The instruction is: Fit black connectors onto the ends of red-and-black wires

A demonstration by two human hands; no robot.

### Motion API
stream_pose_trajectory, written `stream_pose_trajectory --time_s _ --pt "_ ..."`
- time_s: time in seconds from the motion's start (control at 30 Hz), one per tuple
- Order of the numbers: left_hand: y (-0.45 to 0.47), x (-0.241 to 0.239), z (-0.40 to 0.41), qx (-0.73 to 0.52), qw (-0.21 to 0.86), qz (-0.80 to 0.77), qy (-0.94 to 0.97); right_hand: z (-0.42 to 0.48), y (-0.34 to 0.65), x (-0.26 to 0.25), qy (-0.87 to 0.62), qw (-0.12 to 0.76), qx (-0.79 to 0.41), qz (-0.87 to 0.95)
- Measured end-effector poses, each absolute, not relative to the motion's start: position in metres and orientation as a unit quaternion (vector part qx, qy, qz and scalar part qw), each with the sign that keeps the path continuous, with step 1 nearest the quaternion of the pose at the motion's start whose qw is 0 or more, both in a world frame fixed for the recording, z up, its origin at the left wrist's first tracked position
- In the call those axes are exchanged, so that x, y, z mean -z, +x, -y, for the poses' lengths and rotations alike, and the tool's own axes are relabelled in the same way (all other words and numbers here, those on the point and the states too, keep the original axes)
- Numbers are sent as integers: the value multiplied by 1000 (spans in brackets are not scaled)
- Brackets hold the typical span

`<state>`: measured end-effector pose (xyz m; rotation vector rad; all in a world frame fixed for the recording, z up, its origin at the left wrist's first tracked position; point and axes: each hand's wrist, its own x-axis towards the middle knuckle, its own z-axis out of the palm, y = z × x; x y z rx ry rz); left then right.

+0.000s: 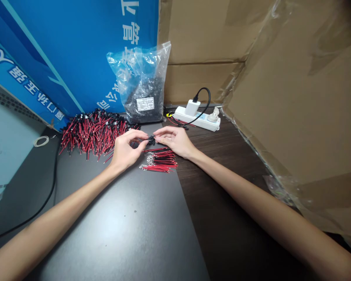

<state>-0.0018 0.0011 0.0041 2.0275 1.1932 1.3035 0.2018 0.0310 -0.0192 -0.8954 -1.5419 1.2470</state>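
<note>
My left hand (128, 148) and my right hand (178, 141) meet above the table, fingertips a short gap apart. Each has thumb and forefinger pinched together, and what lies in each pinch is too small to make out. Between the fingertips shows a small cluster of black plastic connector housings (151, 141). Just below the hands, red and black wires (162, 159) with silvery terminal ends lie in rows. Left of my left hand is a large heap of red and black wires with black connectors (90, 134).
A clear plastic bag (143, 93) full of black parts stands behind the hands, against a blue printed board (84, 47). To the right sit a white power strip (200, 118) with plugs and cardboard walls (295, 109). A black cable (54, 179) runs along the left, near a white coil (41, 141).
</note>
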Motion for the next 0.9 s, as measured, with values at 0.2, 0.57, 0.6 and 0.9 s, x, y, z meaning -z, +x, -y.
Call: stream_pose_trajectory --time_s 0.2,0.57,0.6,0.9 --pt "-3 -1 -2 -464 236 -441 731 -31 201 18 -370 468 -514 616" --pt "-2 -2 -2 -467 256 -446 719 -29 201 17 -387 450 -486 642" --pt "-2 -1 -2 -468 259 -445 718 -29 201 17 -387 449 -483 644" --pt "-1 -2 -2 -474 273 -442 710 -29 201 18 -380 455 -480 647"
